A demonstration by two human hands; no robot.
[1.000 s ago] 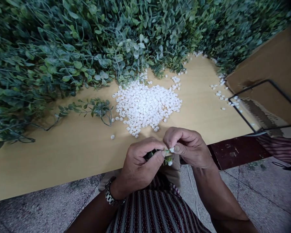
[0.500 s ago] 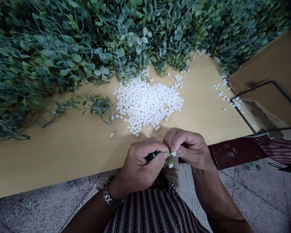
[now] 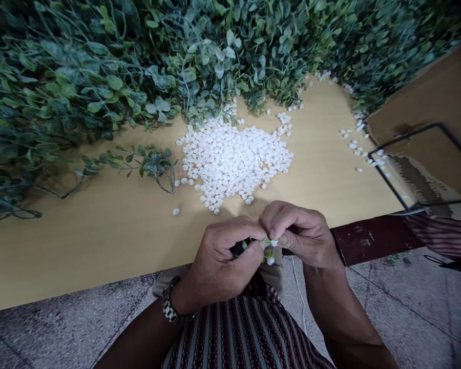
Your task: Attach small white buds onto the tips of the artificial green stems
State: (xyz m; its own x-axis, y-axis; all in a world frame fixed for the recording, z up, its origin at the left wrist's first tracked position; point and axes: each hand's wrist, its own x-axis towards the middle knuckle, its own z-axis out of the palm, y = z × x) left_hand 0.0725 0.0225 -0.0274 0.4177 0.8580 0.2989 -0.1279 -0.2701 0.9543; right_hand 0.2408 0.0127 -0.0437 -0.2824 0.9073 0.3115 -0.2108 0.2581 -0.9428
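Note:
My left hand [image 3: 230, 261], with a metal-band watch at the wrist, is closed on a small green artificial sprig [image 3: 268, 253]; most of the sprig is hidden in the palm. At its tip is a small white flower head [image 3: 273, 243], which my right hand [image 3: 301, 233] pinches between thumb and forefinger. A second white flower head [image 3: 270, 261] shows just below, on another tip of the sprig. Both hands meet at the table's near edge. Beyond them lies a pile of white flower heads [image 3: 234, 159] on the table.
A thick heap of artificial greenery [image 3: 157, 61] covers the back of the table [image 3: 111, 246]. One loose leafy branch [image 3: 153, 161] lies left of the pile. At right stand a torn cardboard box [image 3: 430, 102] and a black wire frame [image 3: 390, 187], with scattered flower heads nearby.
The view has shifted slightly. Both hands keep nearly the same pose, with the right fingers still on the white flower head at the sprig's tip.

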